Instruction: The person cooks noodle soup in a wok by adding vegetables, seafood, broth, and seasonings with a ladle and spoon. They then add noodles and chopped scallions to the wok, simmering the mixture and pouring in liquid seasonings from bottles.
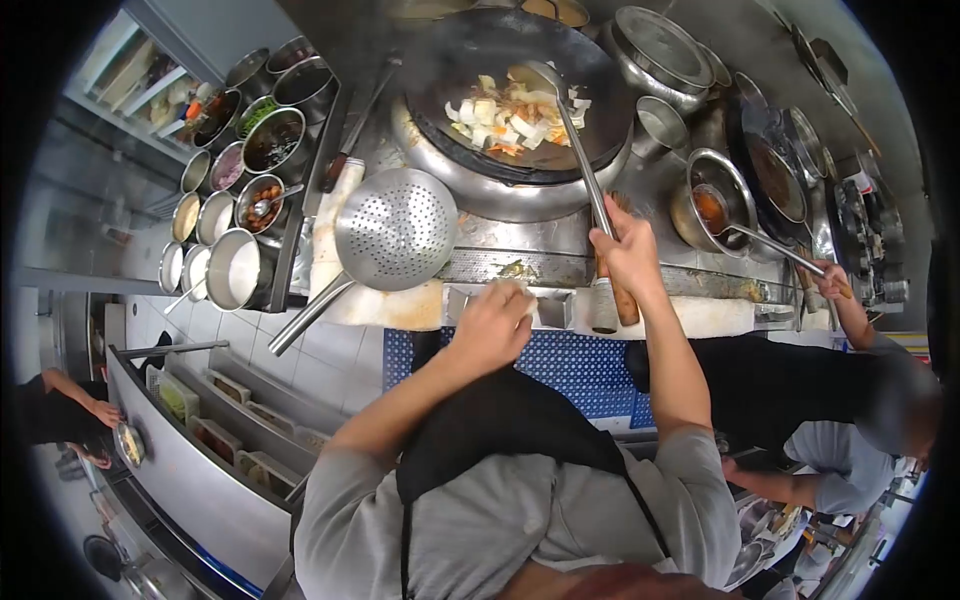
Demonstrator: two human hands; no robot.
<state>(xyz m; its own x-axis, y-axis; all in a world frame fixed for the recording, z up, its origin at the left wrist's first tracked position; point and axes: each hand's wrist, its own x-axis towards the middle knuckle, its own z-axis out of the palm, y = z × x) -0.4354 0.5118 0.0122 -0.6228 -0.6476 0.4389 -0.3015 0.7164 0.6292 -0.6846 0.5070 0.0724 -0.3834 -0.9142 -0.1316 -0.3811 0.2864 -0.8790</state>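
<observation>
Black metal forms the wide wok in front of us, and chopped vegetables lie in it. Our right hand is clenched around the handle of a long metal ladle, whose bowl rests among the pieces. Our left hand has curled fingers by the front edge of the surface; we cannot tell whether it grasps anything. Left of the wok we see a perforated steel skimmer, partly over a pale towel. To our right, a co-worker's hand grips another ladle, dipped in a steel pot.
</observation>
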